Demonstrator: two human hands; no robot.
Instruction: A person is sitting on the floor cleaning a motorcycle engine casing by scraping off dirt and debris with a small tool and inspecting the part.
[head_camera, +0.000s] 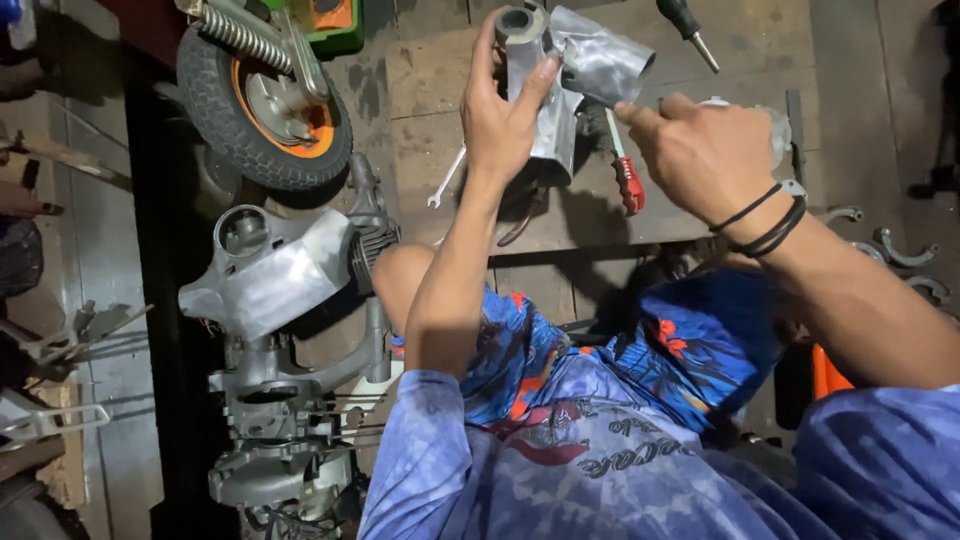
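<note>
Grey cast-metal housing with a round tube end is held up over the floor, the left hand gripping it with fingers wrapped around its tube end. Right hand, fingers curled shut on a small pale part, touches the housing's right edge. Below lie a red-handled screwdriver and a silver spanner. A grey engine block and an orange-rimmed wheel crowd the left; bare floor lies between.
</note>
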